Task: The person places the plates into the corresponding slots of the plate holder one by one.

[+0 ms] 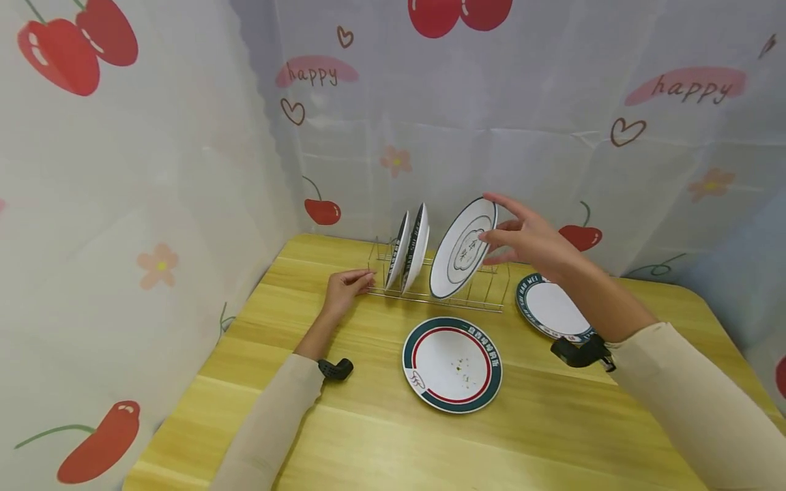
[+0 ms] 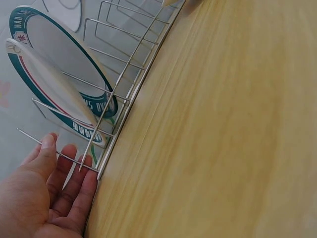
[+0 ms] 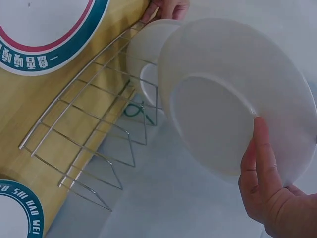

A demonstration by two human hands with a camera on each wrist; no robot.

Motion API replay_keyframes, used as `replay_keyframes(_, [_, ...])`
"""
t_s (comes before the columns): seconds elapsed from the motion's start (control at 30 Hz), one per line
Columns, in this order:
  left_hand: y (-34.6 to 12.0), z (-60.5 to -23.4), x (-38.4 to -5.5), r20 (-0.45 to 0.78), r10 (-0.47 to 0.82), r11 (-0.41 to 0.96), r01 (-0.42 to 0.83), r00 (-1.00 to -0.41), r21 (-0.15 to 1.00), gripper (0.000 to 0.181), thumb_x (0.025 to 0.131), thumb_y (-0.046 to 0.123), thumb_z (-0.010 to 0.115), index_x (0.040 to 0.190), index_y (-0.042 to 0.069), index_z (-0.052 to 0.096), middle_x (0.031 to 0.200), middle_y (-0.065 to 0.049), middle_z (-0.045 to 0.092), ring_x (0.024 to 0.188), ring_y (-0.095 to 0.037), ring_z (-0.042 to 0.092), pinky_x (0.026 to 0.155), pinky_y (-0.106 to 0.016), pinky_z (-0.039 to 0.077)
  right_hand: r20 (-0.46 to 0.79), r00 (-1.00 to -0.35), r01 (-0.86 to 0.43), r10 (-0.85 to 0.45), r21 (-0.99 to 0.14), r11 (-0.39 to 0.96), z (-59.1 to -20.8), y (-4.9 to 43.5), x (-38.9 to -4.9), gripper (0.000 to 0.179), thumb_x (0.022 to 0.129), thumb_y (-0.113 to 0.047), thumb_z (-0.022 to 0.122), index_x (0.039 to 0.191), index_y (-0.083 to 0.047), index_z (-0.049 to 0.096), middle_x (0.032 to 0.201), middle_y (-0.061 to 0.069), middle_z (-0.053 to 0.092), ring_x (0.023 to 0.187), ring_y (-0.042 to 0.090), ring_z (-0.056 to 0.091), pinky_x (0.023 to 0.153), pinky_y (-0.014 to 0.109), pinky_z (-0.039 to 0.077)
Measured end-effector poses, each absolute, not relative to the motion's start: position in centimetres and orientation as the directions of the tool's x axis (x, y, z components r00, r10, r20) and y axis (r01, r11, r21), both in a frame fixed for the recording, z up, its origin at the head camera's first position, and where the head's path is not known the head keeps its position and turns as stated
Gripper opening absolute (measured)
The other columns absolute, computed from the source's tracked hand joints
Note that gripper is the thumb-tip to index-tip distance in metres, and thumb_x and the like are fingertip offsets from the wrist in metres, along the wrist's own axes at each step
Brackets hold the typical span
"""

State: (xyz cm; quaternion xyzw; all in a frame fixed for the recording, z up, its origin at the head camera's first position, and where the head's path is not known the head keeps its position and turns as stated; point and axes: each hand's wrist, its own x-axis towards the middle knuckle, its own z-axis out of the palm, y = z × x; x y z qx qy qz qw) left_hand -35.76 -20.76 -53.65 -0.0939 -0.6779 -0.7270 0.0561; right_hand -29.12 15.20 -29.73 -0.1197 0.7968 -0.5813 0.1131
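Note:
A white plate with a dark rim line and a floral centre (image 1: 460, 256) is tilted over the middle of a wire dish rack (image 1: 475, 306). My right hand (image 1: 533, 240) holds it by its right side, thumb on the front face; in the right wrist view the fingers (image 3: 262, 148) press its plain white back. Whether its lower edge touches the wires I cannot tell. At the rack's left end, my left hand (image 1: 345, 293) pinches the end wire, thumb and fingers around it in the left wrist view. Two plates, one left (image 1: 397, 254) and one right (image 1: 417, 249), lean upright in the left slots.
A plate with a green rim and red ring (image 1: 454, 365), bearing small specks, lies in front of the rack. Another green-rimmed plate (image 1: 552, 307) lies right of the rack, partly behind my right forearm. A printed curtain (image 1: 522, 136) hangs behind the wooden table (image 1: 368, 423).

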Motion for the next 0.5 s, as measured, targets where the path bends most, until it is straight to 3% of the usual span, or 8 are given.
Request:
replay_keyframes(0.3, [-20.8, -53.4, -35.7, 0.206, 0.051, -0.107, 0.200, -0.977, 0.974, 0.030, 0.097, 0.010, 0.070, 0.118, -0.011, 0.070, 0.100, -0.023, 0.074, 0.085, -0.020, 0.075, 0.078, -0.034, 0.063, -0.063, -0.930, -0.074, -0.361, -0.933, 0.352, -30.2, 12.5, -33.0, 0.078, 0.097, -0.018, 0.071, 0.161, -0.030, 0.029, 0.127, 0.027, 0.055, 0.098, 0.041, 0.067, 0.080, 0.044, 0.063])
replay_keyframes(0.5, [-20.7, -53.4, -35.6, 0.216, 0.054, -0.096, 0.210, -0.975, 0.973, 0.027, 0.097, 0.011, 0.070, 0.116, -0.007, 0.073, 0.097, -0.020, 0.075, 0.084, -0.020, 0.075, 0.079, -0.035, 0.063, -0.052, -0.920, -0.109, -0.389, -0.919, 0.379, -30.7, 11.0, -34.4, 0.077, 0.097, -0.015, 0.071, 0.161, -0.026, 0.029, 0.124, 0.025, 0.057, 0.096, 0.046, 0.065, 0.080, 0.044, 0.063])
